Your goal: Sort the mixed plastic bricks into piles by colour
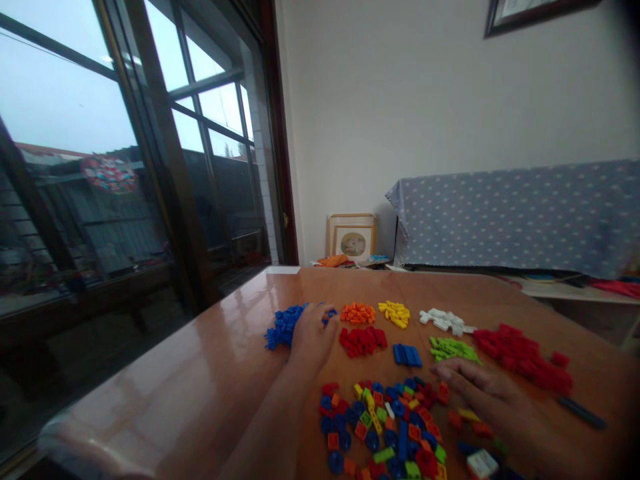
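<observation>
My left hand (pixel 314 330) rests at a pile of small blue building blocks (pixel 284 327) on the left. Its fingers curve over the pile's right side, and blue pieces show between the thumb and fingers; a firm grip on any piece is not visible. My right hand (pixel 485 390) hovers at the right with loosely stretched fingers, its tips just below the lime green pieces (pixel 453 349). An orange block (pixel 443 393) lies close under those fingertips. Between my forearms spreads a heap of mixed coloured blocks (pixel 383 430).
Sorted piles of orange (pixel 357 313), yellow (pixel 395 313), white (pixel 443 321) and red pieces (pixel 363 341) stand farther back. Blue strips (pixel 407 355) lie mid-table, a larger red pile (pixel 525 359) right. A dark stick (pixel 581 412) lies near the right edge of the glossy table (pixel 200 373).
</observation>
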The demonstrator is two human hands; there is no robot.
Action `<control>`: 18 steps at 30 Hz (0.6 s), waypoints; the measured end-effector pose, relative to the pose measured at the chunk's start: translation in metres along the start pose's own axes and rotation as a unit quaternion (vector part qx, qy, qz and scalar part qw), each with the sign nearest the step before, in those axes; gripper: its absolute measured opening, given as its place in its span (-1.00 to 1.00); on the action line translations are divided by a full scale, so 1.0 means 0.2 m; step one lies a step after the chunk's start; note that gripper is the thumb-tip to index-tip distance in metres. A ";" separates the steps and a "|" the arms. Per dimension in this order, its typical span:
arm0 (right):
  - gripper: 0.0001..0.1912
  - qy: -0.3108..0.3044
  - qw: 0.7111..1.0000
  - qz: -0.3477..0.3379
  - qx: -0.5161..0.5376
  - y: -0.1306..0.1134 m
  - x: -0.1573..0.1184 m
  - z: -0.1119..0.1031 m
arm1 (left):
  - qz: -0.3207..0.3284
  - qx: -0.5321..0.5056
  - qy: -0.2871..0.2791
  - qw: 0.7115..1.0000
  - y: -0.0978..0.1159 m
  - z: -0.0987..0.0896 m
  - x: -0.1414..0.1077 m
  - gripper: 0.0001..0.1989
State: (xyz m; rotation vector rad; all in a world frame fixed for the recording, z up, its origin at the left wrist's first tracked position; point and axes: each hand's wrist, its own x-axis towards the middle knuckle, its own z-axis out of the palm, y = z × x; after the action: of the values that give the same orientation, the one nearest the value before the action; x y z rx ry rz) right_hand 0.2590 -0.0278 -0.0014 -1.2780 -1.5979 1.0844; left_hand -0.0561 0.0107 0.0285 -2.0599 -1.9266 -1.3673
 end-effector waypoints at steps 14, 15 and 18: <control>-0.52 -0.006 0.998 -0.029 -0.052 0.04 0.06 -0.06 | -0.214 0.130 0.051 0.967 -0.37 -0.05 0.10 -0.60; -0.53 -0.007 0.998 -0.036 -0.056 0.04 0.06 -0.06 | -0.210 0.128 0.055 0.968 -0.36 -0.05 0.10 -0.61; -0.54 -0.012 0.996 -0.050 -0.071 0.04 0.07 -0.06 | -0.185 0.099 0.055 0.976 -0.32 -0.03 0.10 -0.64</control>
State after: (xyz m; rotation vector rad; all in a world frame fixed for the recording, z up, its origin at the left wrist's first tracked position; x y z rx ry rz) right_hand 0.2702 -0.0124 -0.0041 -1.2672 -1.7647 0.9419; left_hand -0.1149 0.0386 0.0096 -1.5595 -2.3699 -1.2467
